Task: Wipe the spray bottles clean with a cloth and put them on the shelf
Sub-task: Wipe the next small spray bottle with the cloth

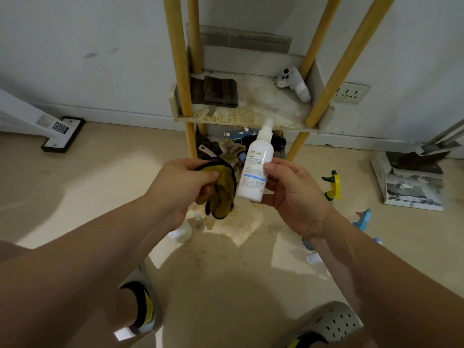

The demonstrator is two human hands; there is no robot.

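Right hand (293, 197) grips a white plastic spray bottle (254, 169), held upright before the shelf; its label print is too small to read. Left hand (180, 187) clutches a bunched yellow cloth with black edging (223, 189), just left of the bottle. Farther off, the yellow-posted shelf (251, 116) carries a folded dark cloth (218, 92) and a white controller (295, 84). A green-and-yellow trigger sprayer (334, 184) lies on the floor (100, 184) at right.
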